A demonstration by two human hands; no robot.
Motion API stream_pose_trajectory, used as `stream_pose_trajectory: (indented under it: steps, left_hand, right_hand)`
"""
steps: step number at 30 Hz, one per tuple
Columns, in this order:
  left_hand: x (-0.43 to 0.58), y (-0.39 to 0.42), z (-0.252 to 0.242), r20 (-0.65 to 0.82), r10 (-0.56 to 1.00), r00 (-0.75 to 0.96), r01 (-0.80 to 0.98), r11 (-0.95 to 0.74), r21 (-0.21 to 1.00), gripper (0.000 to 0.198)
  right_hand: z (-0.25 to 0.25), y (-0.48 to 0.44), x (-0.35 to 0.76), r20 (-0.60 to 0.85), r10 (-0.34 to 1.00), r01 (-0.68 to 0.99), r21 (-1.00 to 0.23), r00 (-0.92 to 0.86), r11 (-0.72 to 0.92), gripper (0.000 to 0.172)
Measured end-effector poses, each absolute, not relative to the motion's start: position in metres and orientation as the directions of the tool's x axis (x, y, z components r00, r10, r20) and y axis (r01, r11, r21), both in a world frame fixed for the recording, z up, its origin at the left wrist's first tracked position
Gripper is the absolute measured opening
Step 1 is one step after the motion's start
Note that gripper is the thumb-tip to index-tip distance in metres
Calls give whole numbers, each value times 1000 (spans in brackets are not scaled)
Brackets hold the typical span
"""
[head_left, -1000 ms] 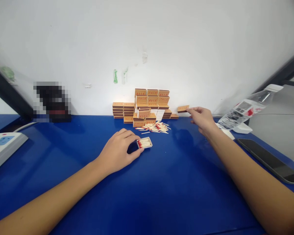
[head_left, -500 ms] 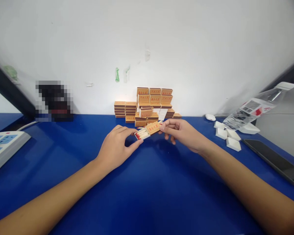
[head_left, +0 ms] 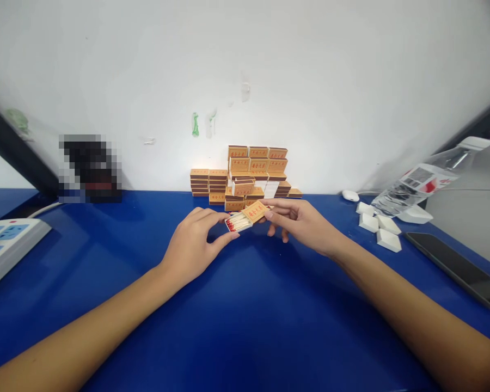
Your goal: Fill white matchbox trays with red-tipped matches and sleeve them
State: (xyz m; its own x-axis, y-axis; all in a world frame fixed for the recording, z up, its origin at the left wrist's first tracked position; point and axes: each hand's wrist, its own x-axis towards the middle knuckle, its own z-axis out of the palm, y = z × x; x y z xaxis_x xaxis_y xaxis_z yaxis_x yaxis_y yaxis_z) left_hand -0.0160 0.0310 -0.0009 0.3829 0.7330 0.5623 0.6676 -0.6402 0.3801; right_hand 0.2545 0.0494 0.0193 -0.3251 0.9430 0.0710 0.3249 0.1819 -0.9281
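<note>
My left hand (head_left: 198, 237) pinches the end of a small white matchbox tray (head_left: 245, 227) between thumb and fingers. Red-tipped matches (head_left: 237, 221) lie side by side in it, heads toward the left. The tray sticks out of a yellow matchbox sleeve (head_left: 255, 210) printed with red characters. My right hand (head_left: 300, 220) grips that sleeve at its right end, thumb on top. Sleeve and tray are tilted and partly joined. Just behind them, stacked matchboxes (head_left: 258, 164) stand against the wall, and a few loose matches show partly behind the sleeve.
On the right are several white blocks (head_left: 389, 240), a leaning plastic bottle (head_left: 422, 177), a dark phone (head_left: 457, 269) and a white earbud case (head_left: 350, 195). A power strip (head_left: 12, 245) lies at the left of the blue table (head_left: 245, 326). Behind it is a pixelated dark object (head_left: 90, 169).
My right hand and the sleeve have shifted slightly left. The tray stays in my left hand with its matches still exposed.
</note>
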Motion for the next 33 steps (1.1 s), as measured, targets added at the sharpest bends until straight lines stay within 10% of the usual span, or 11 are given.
stream_pose_trajectory:
  steps: [33]
  left_hand:
    - [-16, 32, -4, 636, 699, 328, 663, -650, 373, 31]
  right_hand:
    - [14, 42, 239, 187, 982, 257, -948, -20, 186, 50]
